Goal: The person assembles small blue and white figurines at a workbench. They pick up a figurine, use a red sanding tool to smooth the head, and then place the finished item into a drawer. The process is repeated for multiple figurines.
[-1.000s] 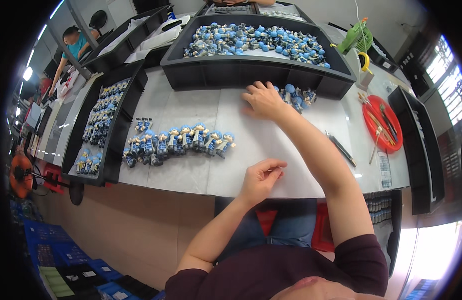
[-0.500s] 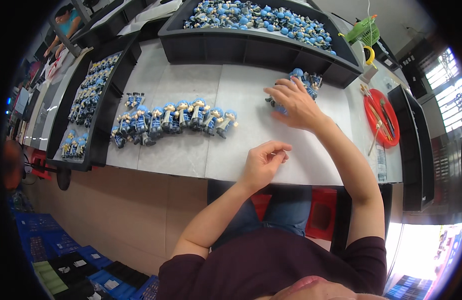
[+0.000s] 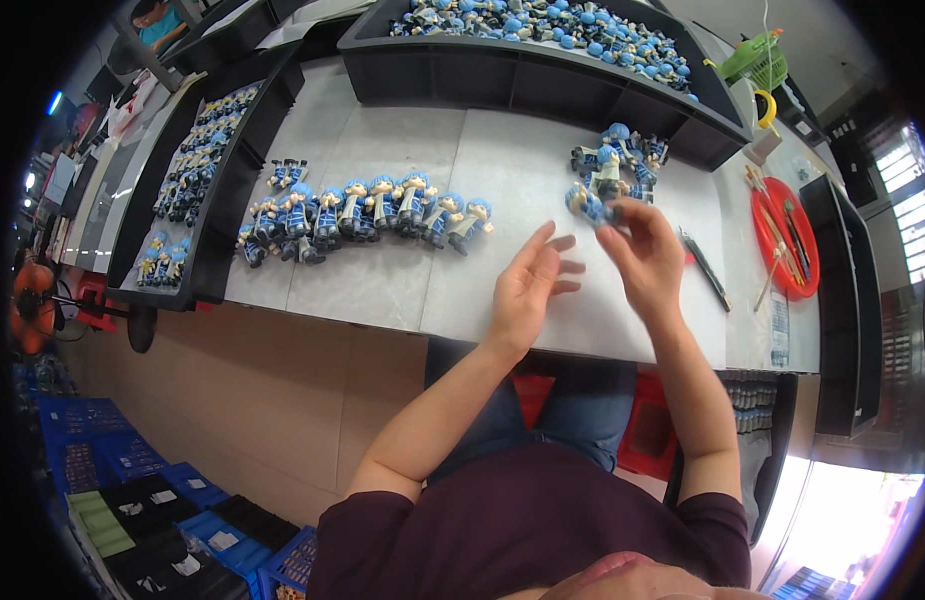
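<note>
My right hand (image 3: 645, 262) pinches a small blue-haired figurine (image 3: 587, 204) between thumb and fingers, just above the white table covering. To its left, my left hand (image 3: 530, 290) is open and holds nothing, its fingers spread toward the figurine. Beyond my right hand lies a small cluster of similar figurines (image 3: 611, 160) in blue and grey clothes. On the left half of the table, a row of several more figurines (image 3: 383, 203) lies side by side, partly overlapping at its left end.
A large black bin (image 3: 523, 75) full of loose figurines stands at the back. At the left, a long black tray (image 3: 233, 180) holds figurines in rows. A black pen-like tool (image 3: 707, 270) lies right of my hand, near a red oval tray (image 3: 812, 288) with brushes.
My right hand has drawn back from the cluster toward me with a figurine in its fingers. My left hand has opened from a loose curl. The pen-like tool has come into view.
</note>
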Demonstrator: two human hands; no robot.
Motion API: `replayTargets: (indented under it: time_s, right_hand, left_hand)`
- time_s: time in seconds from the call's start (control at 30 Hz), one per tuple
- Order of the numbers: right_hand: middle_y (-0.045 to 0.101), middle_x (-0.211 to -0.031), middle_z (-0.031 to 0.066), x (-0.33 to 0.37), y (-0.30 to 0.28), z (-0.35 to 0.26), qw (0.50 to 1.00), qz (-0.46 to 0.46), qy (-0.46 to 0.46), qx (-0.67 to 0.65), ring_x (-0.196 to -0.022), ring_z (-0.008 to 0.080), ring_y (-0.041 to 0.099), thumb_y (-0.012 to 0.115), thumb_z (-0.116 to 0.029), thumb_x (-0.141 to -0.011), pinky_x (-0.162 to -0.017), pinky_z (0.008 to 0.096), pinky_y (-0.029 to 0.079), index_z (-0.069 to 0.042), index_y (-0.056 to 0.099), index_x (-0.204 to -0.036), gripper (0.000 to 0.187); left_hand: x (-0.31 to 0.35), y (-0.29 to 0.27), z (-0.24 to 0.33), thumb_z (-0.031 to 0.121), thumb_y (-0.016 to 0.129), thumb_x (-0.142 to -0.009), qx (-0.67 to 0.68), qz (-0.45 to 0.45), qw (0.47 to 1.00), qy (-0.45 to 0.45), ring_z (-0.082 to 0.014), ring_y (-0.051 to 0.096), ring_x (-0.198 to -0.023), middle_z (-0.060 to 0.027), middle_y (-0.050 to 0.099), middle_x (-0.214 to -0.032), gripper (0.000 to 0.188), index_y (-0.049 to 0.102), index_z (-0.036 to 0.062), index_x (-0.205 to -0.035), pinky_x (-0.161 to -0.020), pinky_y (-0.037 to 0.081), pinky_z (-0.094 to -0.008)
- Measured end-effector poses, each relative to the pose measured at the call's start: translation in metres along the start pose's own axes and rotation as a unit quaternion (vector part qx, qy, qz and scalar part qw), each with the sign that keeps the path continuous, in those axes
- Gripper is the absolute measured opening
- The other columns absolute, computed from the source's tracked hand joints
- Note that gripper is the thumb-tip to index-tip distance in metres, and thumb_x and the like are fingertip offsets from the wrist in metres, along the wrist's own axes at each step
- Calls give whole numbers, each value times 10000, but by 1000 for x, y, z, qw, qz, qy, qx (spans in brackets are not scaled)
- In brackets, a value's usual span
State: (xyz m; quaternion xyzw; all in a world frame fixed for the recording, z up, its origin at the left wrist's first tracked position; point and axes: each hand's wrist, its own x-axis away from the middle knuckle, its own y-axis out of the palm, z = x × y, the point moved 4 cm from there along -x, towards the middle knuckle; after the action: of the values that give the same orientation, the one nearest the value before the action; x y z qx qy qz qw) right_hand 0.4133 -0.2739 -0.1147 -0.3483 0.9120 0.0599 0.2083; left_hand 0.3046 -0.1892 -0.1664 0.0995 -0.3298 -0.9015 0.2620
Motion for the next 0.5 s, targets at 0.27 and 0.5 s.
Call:
replayTargets:
  time_s: [0.27,0.5]
  right_hand:
    - [499,-1112,124,65,13,19,987,5,113,-111,-1035,184,526,660,80,-724,-866,304,479,-2,488,-979,318]
    - [513,-1130,126,66,11,20,985,13,132,-107,-1036,178,529,659,46,-744,-856,291,479,2,491,-1001,310]
  left_hand:
    - [-3,-4,-2,111,482,-912,15,-28,999,18,-127,547,-933,-78,578,-1046,362,428,-5,-1251,-833,462,-283]
    - [-4,-4,-2,78,518,-889,-21,-9,999,33,-111,553,-880,-60,593,-989,359,454,-6,-1232,-823,459,-265]
